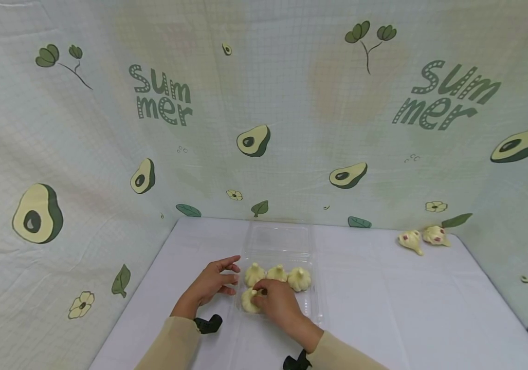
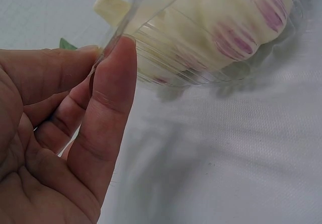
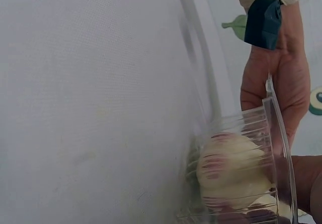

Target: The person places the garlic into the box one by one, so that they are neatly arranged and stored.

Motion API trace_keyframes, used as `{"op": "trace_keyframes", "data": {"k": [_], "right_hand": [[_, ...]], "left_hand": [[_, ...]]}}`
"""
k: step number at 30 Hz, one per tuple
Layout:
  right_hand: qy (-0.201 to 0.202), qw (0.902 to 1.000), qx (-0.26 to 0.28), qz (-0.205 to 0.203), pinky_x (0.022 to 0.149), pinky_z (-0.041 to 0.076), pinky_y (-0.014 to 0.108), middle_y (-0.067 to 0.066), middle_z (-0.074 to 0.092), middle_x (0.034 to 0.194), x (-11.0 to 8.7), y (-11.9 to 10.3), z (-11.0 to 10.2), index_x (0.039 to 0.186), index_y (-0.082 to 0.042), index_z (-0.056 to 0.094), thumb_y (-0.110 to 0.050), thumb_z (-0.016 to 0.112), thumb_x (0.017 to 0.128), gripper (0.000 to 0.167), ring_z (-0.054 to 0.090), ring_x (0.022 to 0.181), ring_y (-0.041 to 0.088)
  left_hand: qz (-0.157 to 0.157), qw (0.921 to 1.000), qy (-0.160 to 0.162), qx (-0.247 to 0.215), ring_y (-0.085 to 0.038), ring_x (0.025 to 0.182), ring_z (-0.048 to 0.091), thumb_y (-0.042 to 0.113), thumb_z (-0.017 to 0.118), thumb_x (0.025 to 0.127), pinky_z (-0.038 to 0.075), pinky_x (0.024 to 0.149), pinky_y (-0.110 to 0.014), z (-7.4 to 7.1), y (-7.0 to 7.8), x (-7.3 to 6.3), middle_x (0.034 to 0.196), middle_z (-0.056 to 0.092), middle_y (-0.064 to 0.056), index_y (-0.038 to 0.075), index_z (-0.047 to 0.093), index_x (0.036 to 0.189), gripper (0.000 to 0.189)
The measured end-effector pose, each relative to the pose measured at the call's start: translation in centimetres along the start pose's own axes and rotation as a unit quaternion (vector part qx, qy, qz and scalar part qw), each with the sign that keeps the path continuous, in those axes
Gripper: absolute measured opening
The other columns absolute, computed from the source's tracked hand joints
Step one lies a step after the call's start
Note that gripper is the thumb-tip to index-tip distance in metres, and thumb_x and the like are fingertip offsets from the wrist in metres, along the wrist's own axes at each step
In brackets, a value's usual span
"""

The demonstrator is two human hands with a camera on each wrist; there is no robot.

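Note:
A clear plastic clamshell box (image 1: 314,303) lies with its lid (image 1: 279,240) folded back. Three garlic bulbs stand in its far row: a left one (image 1: 255,275), a middle one (image 1: 277,273) and a right one (image 1: 299,279). At the near left corner sits another garlic bulb (image 1: 250,301), its stem pinched by my right hand (image 1: 282,303). My left hand (image 2: 75,118) pinches the box's rim at its left side between thumb and fingers. Through the plastic, purple streaks show on a bulb (image 2: 216,22) in the left wrist view.
Two more garlic bulbs, one (image 1: 410,241) beside the other (image 1: 436,235), lie at the table's far right corner. A white cloth covers the table (image 1: 384,308). Patterned curtain (image 1: 291,103) hangs behind it and at both sides.

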State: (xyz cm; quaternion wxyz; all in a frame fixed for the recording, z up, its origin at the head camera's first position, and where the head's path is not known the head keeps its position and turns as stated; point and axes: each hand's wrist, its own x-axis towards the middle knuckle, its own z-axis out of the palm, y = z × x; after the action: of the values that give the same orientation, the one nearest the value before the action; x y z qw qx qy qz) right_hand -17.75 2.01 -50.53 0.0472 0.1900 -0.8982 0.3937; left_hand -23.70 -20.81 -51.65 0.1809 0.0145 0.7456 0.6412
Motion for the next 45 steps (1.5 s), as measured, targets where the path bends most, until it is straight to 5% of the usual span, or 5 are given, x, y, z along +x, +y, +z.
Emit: {"op": "trace_keyframes", "data": {"k": [13, 25, 31, 37, 45], "right_hand": [[-0.001, 1.0, 0.002, 0.007, 0.076, 0.058, 0.032, 0.0, 0.078, 0.094, -0.2, 0.2, 0.2, 0.102, -0.011, 0.08, -0.02, 0.089, 0.082, 0.024, 0.072, 0.089, 0.018], [-0.022, 0.9925, 0.118, 0.024, 0.085, 0.057, 0.032, 0.01, 0.074, 0.11, 0.1, 0.3, -1.0, 0.11, -0.005, 0.075, -0.02, 0.086, 0.087, 0.03, 0.068, 0.102, 0.028], [0.015, 0.9878, 0.154, 0.019, 0.077, 0.057, 0.024, 0.013, 0.074, 0.109, 0.3, 0.5, -3.2, 0.11, -0.005, 0.074, -0.019, 0.084, 0.091, 0.025, 0.067, 0.1, 0.031], [0.08, 0.9871, 0.135, 0.032, 0.076, 0.058, 0.023, 0.007, 0.074, 0.105, 1.0, 1.7, -6.3, 0.106, -0.015, 0.075, -0.015, 0.085, 0.09, 0.018, 0.068, 0.099, 0.024], [0.141, 0.9838, 0.093, 0.061, 0.08, 0.059, 0.025, 0.005, 0.076, 0.106, 1.5, 5.4, -10.7, 0.111, -0.011, 0.075, -0.019, 0.083, 0.093, 0.021, 0.07, 0.1, 0.021]], "left_hand": [[0.003, 1.0, -0.002, -0.006, -0.019, 0.089, 0.062, -0.002, 0.069, 0.096, 0.064, 0.067, -0.032, -0.1, -0.1, 0.0, 0.123, 0.055, -0.014, 0.006, 0.047, 0.159, 0.067], [-0.001, 1.0, 0.001, 0.002, -0.019, 0.09, 0.062, -0.001, 0.068, 0.097, 0.064, 0.068, -0.032, -0.1, 0.2, -0.2, 0.125, 0.055, -0.015, 0.007, 0.047, 0.159, 0.066], [0.001, 1.0, -0.005, -0.004, -0.019, 0.09, 0.062, -0.001, 0.068, 0.097, 0.063, 0.068, -0.032, -0.1, 0.1, -0.3, 0.125, 0.055, -0.015, 0.005, 0.046, 0.159, 0.067], [-0.003, 1.0, -0.002, -0.004, -0.019, 0.09, 0.063, -0.002, 0.068, 0.097, 0.064, 0.069, -0.033, -0.1, 0.0, -0.2, 0.126, 0.055, -0.016, 0.006, 0.045, 0.16, 0.067], [-0.004, 1.0, 0.003, 0.0, -0.019, 0.089, 0.063, -0.003, 0.067, 0.097, 0.063, 0.067, -0.032, 0.1, 0.1, -0.1, 0.125, 0.056, -0.015, 0.005, 0.046, 0.159, 0.066]]}}
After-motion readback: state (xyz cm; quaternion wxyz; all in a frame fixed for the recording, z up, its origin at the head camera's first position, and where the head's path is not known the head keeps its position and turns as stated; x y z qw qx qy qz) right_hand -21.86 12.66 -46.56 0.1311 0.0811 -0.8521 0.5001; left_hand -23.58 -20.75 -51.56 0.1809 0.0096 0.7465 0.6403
